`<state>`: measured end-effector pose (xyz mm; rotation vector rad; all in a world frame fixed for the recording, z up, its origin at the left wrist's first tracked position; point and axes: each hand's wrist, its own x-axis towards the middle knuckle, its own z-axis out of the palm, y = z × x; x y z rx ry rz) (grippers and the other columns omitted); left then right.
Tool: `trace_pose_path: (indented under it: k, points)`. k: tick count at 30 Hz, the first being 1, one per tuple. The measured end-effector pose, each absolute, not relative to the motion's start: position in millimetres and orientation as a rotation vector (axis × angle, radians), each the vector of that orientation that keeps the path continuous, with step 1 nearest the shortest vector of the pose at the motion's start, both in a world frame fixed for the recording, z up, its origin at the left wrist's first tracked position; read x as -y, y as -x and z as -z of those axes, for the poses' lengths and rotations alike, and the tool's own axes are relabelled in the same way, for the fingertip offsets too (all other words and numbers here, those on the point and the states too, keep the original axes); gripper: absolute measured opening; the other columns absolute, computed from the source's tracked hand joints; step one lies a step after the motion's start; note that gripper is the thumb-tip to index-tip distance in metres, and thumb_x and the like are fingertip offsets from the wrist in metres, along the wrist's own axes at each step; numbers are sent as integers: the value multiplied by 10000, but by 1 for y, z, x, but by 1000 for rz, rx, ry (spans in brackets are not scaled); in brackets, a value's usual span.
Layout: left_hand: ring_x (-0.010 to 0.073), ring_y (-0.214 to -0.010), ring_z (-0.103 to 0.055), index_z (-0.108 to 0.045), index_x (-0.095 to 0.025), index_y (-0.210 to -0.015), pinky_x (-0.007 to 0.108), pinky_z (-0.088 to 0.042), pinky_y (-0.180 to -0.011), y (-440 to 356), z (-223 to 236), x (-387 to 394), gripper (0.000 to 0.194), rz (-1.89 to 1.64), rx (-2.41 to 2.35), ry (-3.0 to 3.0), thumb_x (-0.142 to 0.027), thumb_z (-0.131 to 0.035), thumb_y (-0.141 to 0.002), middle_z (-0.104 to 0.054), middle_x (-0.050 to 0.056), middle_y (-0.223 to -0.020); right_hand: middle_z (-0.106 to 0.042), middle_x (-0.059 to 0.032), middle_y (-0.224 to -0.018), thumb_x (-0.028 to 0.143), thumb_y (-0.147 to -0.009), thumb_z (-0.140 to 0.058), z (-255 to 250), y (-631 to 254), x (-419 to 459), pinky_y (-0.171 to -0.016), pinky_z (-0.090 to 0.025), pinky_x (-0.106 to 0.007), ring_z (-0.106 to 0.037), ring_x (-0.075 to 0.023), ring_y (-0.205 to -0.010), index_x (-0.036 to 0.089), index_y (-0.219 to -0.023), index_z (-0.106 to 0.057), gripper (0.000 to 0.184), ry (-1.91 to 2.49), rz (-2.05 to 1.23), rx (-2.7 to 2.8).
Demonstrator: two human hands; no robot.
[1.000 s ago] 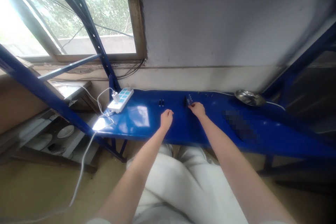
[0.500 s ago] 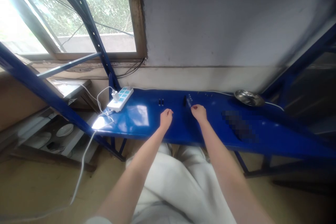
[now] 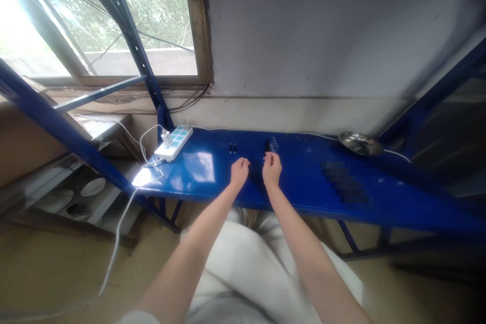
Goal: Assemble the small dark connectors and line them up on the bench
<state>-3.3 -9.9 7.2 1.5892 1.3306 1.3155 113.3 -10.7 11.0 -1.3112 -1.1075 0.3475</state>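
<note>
Pair (image 3: 230, 148) of small dark parts sits side by side on the surface (image 3: 304, 182), just beyond the left hand (image 3: 239, 172). Judging by the neat spacing, those two look set out. Dark block (image 3: 267, 145) and clear bits (image 3: 274, 143) lie together beyond the right hand (image 3: 272, 168), tiny bits (image 3: 299, 138) farther right; these read as remaining, so probably partway.

Left hand: fingers curled in, thumb against index. Right hand: fingers drawn narrow, tips by the block; can't tell whether they touch it. Can't tell if either hand holds anything; too small at this range. Hands are near each other, apart.

Farther out: power strip (image 3: 172, 144) with a white plug (image 3: 166, 137) at the left end, metal dish (image 3: 360, 143) far right, pixelated dark patch (image 3: 343, 180) nearer. None of these looks involved.
</note>
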Motion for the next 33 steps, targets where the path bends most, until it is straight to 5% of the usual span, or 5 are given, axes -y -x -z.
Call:
trace_pose_path:
  k: [10,18,23,27,33]
  points:
    - [103,-574,-495,-569,-166,-693,221,-375,-589,2,-16,14,268,-1364,-1310,-1649,-302,-399,-848,-536,-8,-593,-630,-80,-849,386,-864,-362,-7,-113,14,-744,-435,-332,-566,-190,-801,171,-883,-582,309,1321,-301,1252]
    - [119,-625,-525,-580,-163,-776,237,-394,-627,25,-90,-42,206,-1461,-1452,-1828,-294,-434,-837,-575,12,-659,-623,-82,-854,403,-867,-353,-8,-113,17,-703,-446,-323,-565,-188,-789,172,-898,-578,324,1298,-352,1263]
    - [210,-882,-546,-630,-148,-904,327,-394,-789,48,-117,-72,190,-802,-1576,-2504,-237,-537,-765,-623,86,-931,-621,-82,-853,417,-862,-356,-8,-114,17,-709,-448,-336,-565,-195,-804,178,-894,-581,330,1321,-381,1247]
    - [292,-1129,-417,-638,-154,-987,410,-331,-905,56,-108,-79,297,-228,-1565,-2744,-291,-615,-726,-538,125,-1178,-623,-83,-865,428,-861,-356,-10,-114,18,-709,-453,-340,-566,-198,-816,180,-905,-584,340,1336,-421,1241]
    - [290,-1153,-381,-656,-170,-970,439,-290,-926,53,-89,-88,232,-105,-1626,-2726,-232,-580,-761,-529,123,-1192,-621,-78,-876,432,-858,-361,-10,-114,18,-713,-454,-339,-565,-198,-826,184,-907,-582,335,1353,-447,1235]
